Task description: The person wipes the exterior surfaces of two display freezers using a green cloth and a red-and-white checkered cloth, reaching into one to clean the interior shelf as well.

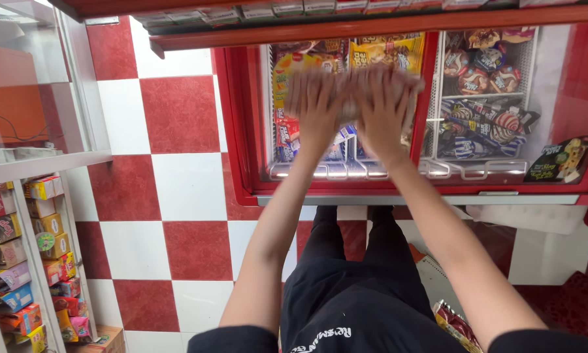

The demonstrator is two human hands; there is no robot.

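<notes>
Item: blurred pale packet [353,88], long axis left to right, held level above the red chest freezer [242,131].
Left grip: left hand [317,108] grasping the packet's left half, fingers over its top.
Right grip: right hand [384,111] grasping its right half.
Beneath: yellow wrappers [385,53], blue-striped packs [467,127], round tubs [477,68] in wire baskets.
Far left: shelf of small coloured boxes [46,222].

Both bare arms stretch straight ahead, left hand [315,108] and right hand [382,108] side by side, palms down, fingers [300,88] spread and blurred with motion.
</notes>
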